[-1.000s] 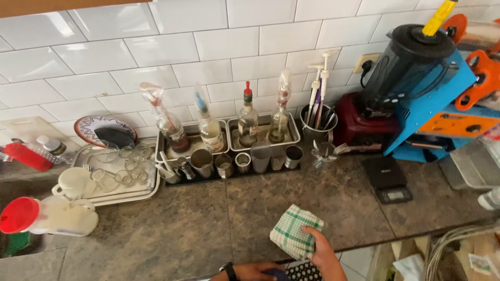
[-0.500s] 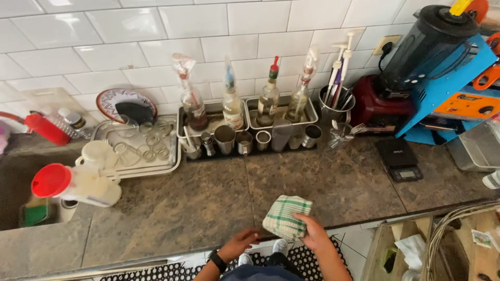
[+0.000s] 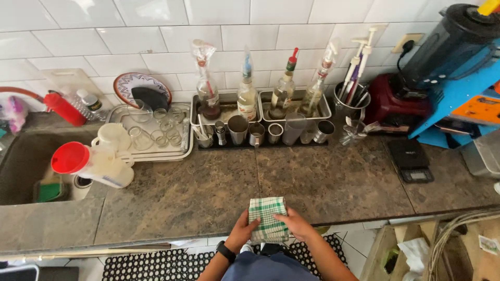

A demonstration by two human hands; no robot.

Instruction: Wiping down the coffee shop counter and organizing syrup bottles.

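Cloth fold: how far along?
Done: the cloth, green checked, is already a compact folded rectangle at the counter front edge.
In hand: left hand and right hand grip its two sides.
Left: it isn't put down flat or let go yet; half of it overhangs the edge.

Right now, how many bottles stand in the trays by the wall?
4, in a row: one far left, one next, a red-topped one, and one far right. None seems hidden.
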